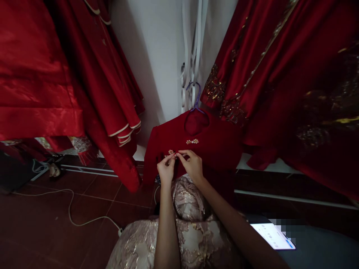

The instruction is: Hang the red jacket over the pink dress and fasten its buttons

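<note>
A dark red garment (215, 145) hangs on a purple hanger (196, 98) in front of me, low against the white wall. It has a pearl-and-gold button clasp (192, 141) below the collar and a second clasp (171, 152) further left. My left hand (166, 171) and my right hand (193, 164) meet at that second clasp, both with fingertips pinched on it. Pale gold-patterned fabric (190, 228) lies under my forearms.
Red satin dresses (70, 74) hang at the left, and red gowns with gold embroidery (280, 82) at the right. A white cable (70, 209) runs across the dark red tiled floor. A lit phone screen (273, 235) lies at the lower right. White hangers (193, 48) hang on the wall.
</note>
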The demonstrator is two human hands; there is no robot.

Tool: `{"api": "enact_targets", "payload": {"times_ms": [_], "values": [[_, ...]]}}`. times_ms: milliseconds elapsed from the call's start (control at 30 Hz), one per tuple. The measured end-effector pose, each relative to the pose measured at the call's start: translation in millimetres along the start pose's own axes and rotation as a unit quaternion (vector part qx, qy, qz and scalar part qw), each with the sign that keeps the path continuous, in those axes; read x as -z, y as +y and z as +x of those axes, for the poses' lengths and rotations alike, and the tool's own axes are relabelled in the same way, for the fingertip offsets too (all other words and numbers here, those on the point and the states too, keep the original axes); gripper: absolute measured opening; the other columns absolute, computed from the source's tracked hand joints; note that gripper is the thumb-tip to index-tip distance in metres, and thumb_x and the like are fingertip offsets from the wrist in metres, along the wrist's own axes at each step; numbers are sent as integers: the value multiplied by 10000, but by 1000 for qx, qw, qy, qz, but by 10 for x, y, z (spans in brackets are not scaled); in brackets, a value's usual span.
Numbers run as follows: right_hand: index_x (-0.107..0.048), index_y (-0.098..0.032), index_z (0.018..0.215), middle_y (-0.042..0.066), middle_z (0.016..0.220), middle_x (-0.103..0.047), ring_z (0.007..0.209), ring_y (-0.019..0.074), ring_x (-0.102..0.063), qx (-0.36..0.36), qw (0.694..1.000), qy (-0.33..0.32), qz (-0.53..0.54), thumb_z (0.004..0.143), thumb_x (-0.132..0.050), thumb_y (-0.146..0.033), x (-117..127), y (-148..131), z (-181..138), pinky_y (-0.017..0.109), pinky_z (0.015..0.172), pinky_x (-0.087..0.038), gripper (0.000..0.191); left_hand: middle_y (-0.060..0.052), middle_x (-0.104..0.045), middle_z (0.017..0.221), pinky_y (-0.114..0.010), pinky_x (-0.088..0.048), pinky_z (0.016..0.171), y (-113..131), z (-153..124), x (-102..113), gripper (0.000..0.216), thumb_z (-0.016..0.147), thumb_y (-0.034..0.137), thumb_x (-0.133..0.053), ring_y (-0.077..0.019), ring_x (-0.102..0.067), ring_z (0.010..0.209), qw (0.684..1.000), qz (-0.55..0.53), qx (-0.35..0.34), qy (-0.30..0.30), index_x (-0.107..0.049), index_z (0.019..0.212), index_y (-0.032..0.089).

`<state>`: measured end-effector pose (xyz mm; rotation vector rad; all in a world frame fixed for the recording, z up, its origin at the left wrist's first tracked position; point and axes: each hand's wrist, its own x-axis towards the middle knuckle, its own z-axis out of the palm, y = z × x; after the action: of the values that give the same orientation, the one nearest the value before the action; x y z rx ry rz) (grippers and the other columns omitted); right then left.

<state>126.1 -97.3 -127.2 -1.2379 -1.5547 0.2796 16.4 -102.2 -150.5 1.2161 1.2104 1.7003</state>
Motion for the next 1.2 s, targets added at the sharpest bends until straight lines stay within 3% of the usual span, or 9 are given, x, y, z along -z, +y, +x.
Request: {"api": "enact_targets", "payload": {"times_ms": [167,367,500,600,733,867,1033,1133,1200], "values": [[-669,-198,948,52,904,-668,765,146,-613,7,1000,8,24,817,-522,-361,-68,52,-47,236,607,-508,256,-94,-695,939,-318,-457,894,-12,18,-8,252,758,317,-588,-183,-635,906,999,36,-37,10,-689,904,138],[-657,-191,1016,59,971,-672,786,146,-637,-11,998,-18,61,814,-511,-315,-50,59,-34,259,655,-557,278,-105,-681,886,-281,-492,779,-109,65,-59,311,705,317,-647,-156,-645,821,997,-77,11,31,-581,936,121],[-650,-196,1039,48,988,-682,844,159,-654,-43,987,-118,99,786,-548,-272,151,16,41,293,753,-553,284,-85,-681,864,-267,-493,764,-168,80,-55,463,677,312,-681,-130,-651,777,990,-123,55,49,-478,1053,134],[-670,-202,989,37,968,-690,854,171,-659,-73,970,-203,109,766,-578,-277,425,10,84,312,782,-547,253,-81,-683,854,-264,-495,758,-197,90,-7,430,684,309,-669,-122,-649,758,991,-106,62,45,-505,1039,130],[-659,-189,984,56,942,-687,764,162,-666,-147,953,-237,115,785,-551,-338,837,76,43,239,559,-564,271,-95,-687,879,-271,-489,780,-221,97,119,219,701,263,-619,-137,-643,799,998,-31,49,-9,-621,868,121],[-657,-182,940,53,808,-686,585,134,-631,-190,938,-287,48,782,-539,-361,1053,186,-57,187,370,-466,266,-64,-698,871,-281,-477,783,-205,79,246,190,721,212,-555,-148,-640,803,992,93,34,-74,-680,855,162],[-671,-188,885,21,665,-663,465,99,-554,-159,936,-311,-33,735,-584,-340,961,293,-142,176,368,-393,230,-32,-692,691,-259,-465,744,-120,17,314,351,759,257,-515,-148,-628,703,967,177,32,-181,-640,1077,174],[-670,-188,853,14,657,-656,495,100,-551,-128,938,-315,-70,687,-638,-348,869,345,-181,189,440,-398,233,-1,-653,549,-250,-464,670,-82,-35,351,525,739,305,-561,-155,-594,570,947,189,80,-248,-519,1241,156],[-661,-186,806,9,648,-646,552,111,-567,-111,938,-316,-86,657,-665,-347,830,371,-203,201,506,-411,219,20,-628,505,-242,-452,617,-78,-59,385,632,709,300,-602,-158,-568,499,939,194,109,-261,-443,1306,168]]}}
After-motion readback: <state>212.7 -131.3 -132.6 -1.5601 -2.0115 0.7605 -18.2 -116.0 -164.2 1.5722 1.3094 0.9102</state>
